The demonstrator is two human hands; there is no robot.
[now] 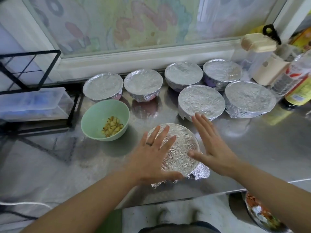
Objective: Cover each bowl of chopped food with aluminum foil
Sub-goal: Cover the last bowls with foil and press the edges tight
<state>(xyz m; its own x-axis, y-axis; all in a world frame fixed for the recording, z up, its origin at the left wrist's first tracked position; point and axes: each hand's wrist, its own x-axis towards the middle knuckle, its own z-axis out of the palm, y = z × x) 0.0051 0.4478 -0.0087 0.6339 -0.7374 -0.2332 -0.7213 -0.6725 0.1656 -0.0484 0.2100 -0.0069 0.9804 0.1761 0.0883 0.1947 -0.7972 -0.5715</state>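
Near bowl: the foil-covered bowl (181, 148) sat at the front of the steel counter (252, 148), between both hands. Foil was crinkled, its edges folded down and flaring at the near side.
Left hand: the left hand (151, 155) lay flat on top of the foil with fingers spread wide. It gripped nothing. There was a ring (149, 143) on one finger.
Right hand: the right hand (213, 148) was open with straight fingers, palm against the bowl's right side and thumb on the foil rim. It held nothing.
Uncovered: the green bowl (94, 118) stood left of the near bowl, apart from it, with no foil on it. Chopped pieces (112, 126) lay in its bottom.
Done, back row: four foiled bowls stood along the window sill: first (103, 85), second (143, 82), third (183, 73), fourth (222, 70).
Done, mid row: fifth (201, 101) and sixth (250, 97) stood side by side just in front of the third and fourth.
Right edge: a bottle (296, 81) and a cream container (267, 64) stood beside the sixth.
Left edge: a black wire rack (30, 69) stood over a clear plastic box (33, 103).
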